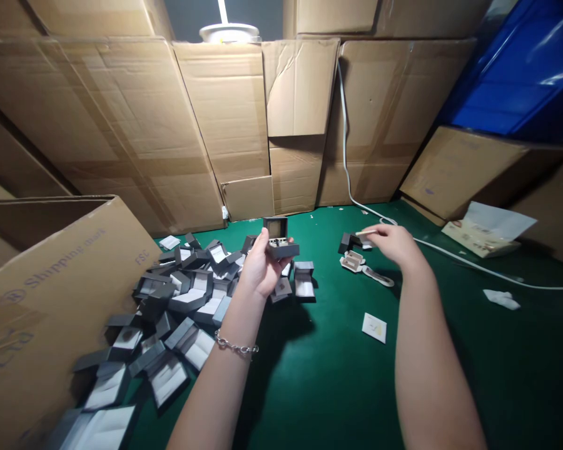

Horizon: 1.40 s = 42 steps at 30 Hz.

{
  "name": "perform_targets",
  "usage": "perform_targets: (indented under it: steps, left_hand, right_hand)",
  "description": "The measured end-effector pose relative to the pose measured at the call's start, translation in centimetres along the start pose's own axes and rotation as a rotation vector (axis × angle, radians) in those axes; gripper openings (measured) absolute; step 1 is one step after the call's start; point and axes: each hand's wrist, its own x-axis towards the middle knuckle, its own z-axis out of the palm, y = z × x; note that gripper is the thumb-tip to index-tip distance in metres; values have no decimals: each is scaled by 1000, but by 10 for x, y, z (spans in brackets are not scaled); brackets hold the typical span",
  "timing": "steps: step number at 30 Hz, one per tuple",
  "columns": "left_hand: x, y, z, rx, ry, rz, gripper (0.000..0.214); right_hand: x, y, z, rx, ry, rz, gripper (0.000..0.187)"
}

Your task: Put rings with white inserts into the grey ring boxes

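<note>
My left hand is closed around a small dark grey hinged box, held open above the green table. A chain bracelet circles that wrist. My right hand reaches to the right of it and pinches a thin, pale stick-like piece. Just under that hand lie a small beige item and a dark box. A heap of open grey boxes with white linings spreads to the left of my left hand.
A large cardboard carton stands at the left. Flattened cardboard sheets wall the back. A white cable runs across the right side. A small card, paper packets and a blue bin are at the right.
</note>
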Motion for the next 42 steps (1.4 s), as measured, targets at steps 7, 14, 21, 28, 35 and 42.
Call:
perform_targets:
  steps: [7, 14, 21, 28, 35, 42]
  left_hand:
    - [-1, -7, -1, 70, -113, 62, 22]
    - [-4, -12, 3, 9, -322, 172, 28]
    - [-1, -16, -4, 195, -432, 286, 64]
    - [2, -19, -10, 260, -431, 318, 73]
    - [-1, -18, -7, 264, -414, 335, 66]
    - [11, -25, -18, 350, -394, 373, 45]
  right_hand:
    - [-49, -75, 35, 760, -184, -352, 50]
    - [-61, -91, 76, 810, -304, -272, 58]
    - [-61, -90, 81, 709, -326, -206, 51]
    - [-61, -90, 80, 894, -515, -145, 66]
    - [-65, -95, 81, 786, -437, -118, 57]
    - [-58, -90, 88, 610, -255, -252, 74]
